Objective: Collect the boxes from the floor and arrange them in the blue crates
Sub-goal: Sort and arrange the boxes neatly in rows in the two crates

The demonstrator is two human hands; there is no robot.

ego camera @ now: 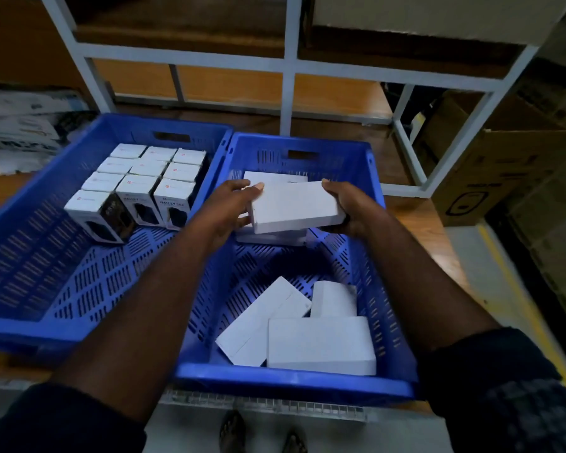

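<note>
White and unprinted, the held box (296, 207) hangs over the far half of the right crate (294, 379), its long axis running left to right, slightly skewed. The left hand (232, 207) grips its left end, fingers (239, 184) curled over the edge, and the right hand (343, 204) clasps the right end likewise. Just beneath it lies a flat box (275, 176) that seems to run front to back, so a quarter turn would likely be needed to match it. Loose boxes (321, 344) lie askew at the near wall. The left crate (13, 328) holds upright printed boxes (144, 184).
</note>
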